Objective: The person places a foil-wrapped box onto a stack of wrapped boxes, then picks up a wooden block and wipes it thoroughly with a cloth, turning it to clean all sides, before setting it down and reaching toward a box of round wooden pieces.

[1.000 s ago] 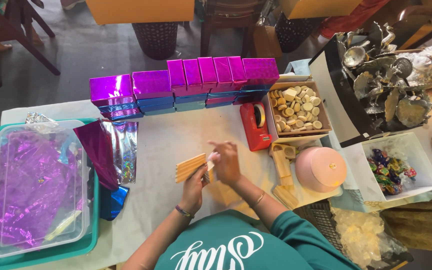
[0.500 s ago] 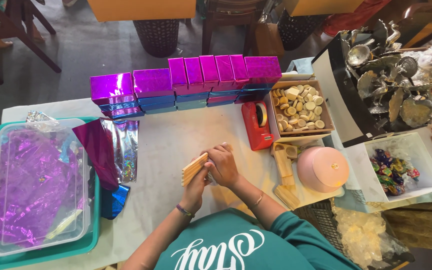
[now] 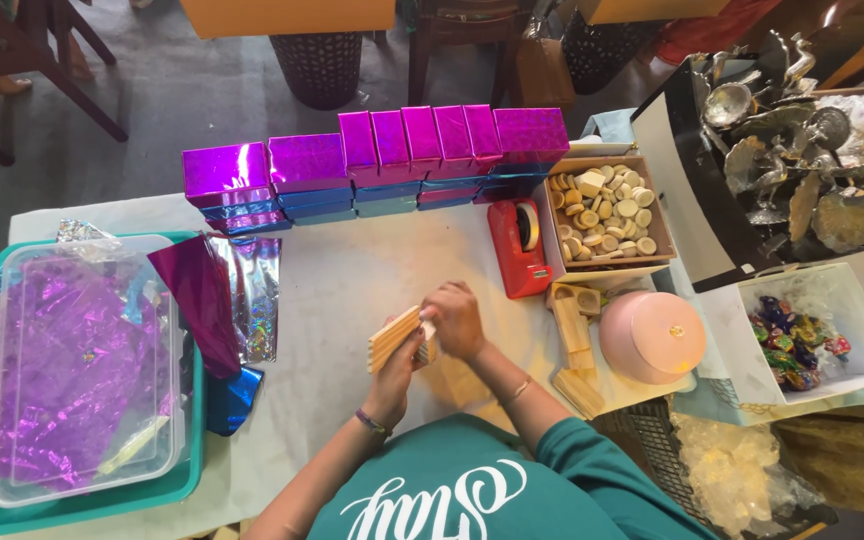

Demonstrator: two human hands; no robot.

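White table [image 3: 352,290]: flat pale wooden box [image 3: 395,337]

Tan wooden box [image 3: 395,337], tilted, held above the white table [image 3: 352,270]

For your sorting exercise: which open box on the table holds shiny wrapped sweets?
The white box at far right; the cardboard box beside the red tape dispenser holds pale wooden discs.

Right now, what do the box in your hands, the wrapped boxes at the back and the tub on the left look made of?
Box in both hands: looks like pale unfinished wood, matte, slatted edges. Wrapped boxes: covered in glossy purple metallic foil that mirrors light; what's underneath is hidden. Tub: clear, slightly cloudy plastic; purple foil shows through it.
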